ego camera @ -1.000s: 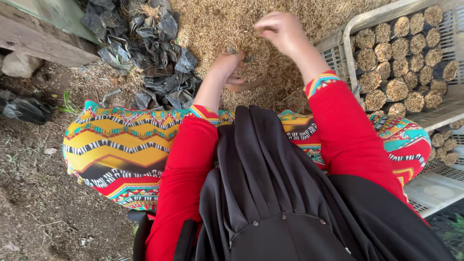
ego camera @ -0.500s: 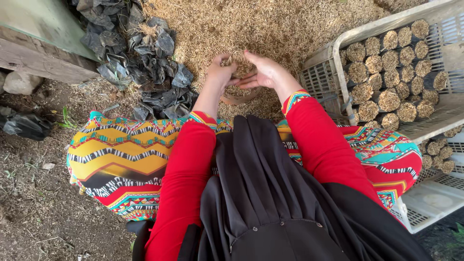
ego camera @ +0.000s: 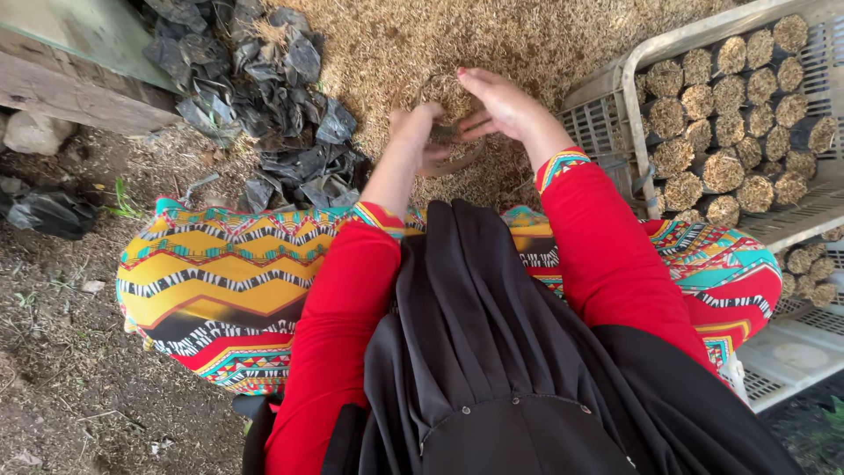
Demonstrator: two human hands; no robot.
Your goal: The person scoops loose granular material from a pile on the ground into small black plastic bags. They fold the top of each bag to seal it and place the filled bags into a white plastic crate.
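Both my hands meet over a heap of tan husk (ego camera: 545, 44) on the ground in front of me. Between them is a small black plastic bag (ego camera: 446, 132), its round mouth packed with husk. My left hand (ego camera: 415, 130) grips the bag's near left side. My right hand (ego camera: 503, 107) cups its right rim, fingers stretched over the top. Most of the bag's body is hidden behind my hands and sunk in the husk.
A pale plastic crate (ego camera: 629, 97) at the right holds several upright husk-filled bags (ego camera: 725, 114). A second crate (ego camera: 796, 347) lies at the lower right. Crumpled empty black bags (ego camera: 264, 97) lie at the upper left beside a wooden plank (ego camera: 70, 92). My patterned skirt (ego camera: 220, 290) covers my knees.
My right hand has come down from higher over the husk heap and joined my left hand on the bag. The view has tilted slightly towards the hands.
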